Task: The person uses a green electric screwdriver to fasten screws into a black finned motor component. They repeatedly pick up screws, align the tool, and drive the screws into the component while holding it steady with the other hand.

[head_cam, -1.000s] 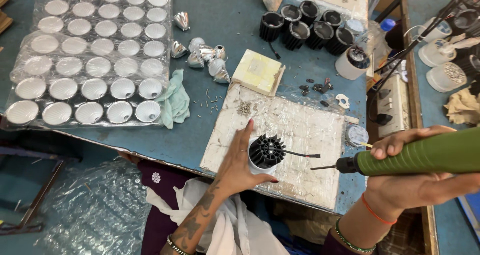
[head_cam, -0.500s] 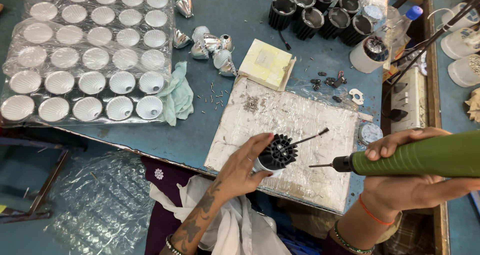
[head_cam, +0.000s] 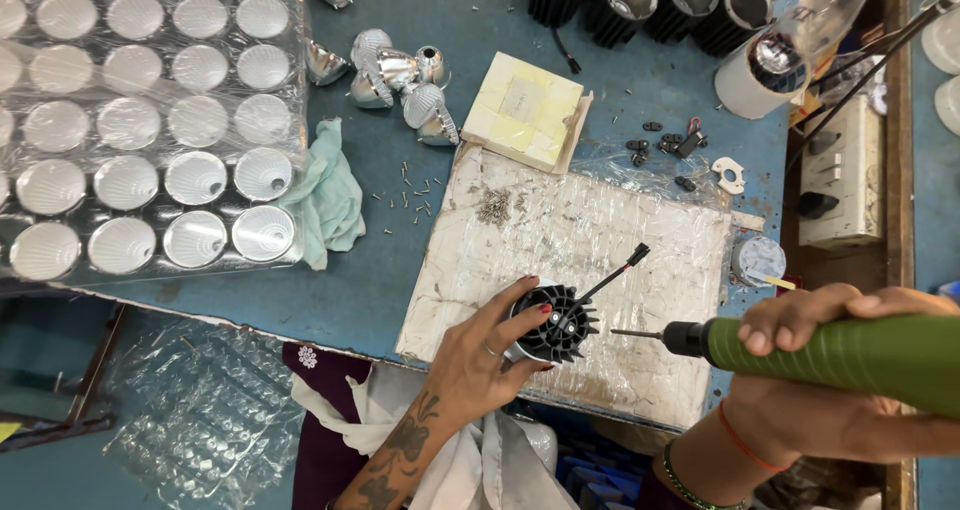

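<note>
Left hand (head_cam: 480, 355): closed around a black finned heat-sink housing (head_cam: 556, 322), which is held tilted on the plastic-wrapped white work board (head_cam: 560, 240); a thin black lead with a plug (head_cam: 636, 255) is seen rising from it toward the upper right. Right hand (head_cam: 820, 370): wrapped around a green electric screwdriver (head_cam: 840, 350), held level, its bit (head_cam: 636, 334) pointed at the housing and stopped just beside it, not touching.

Also recorded on the blue table (head_cam: 450, 30):
- tray of silver reflector cups (head_cam: 130, 140) under clear film, at left
- green cloth (head_cam: 325, 195) beside the tray
- loose reflectors (head_cam: 400, 80) near the top
- scattered small screws (head_cam: 410, 190)
- pale yellow block (head_cam: 525, 110) above the board
- row of black housings (head_cam: 650, 5) along the far edge
</note>
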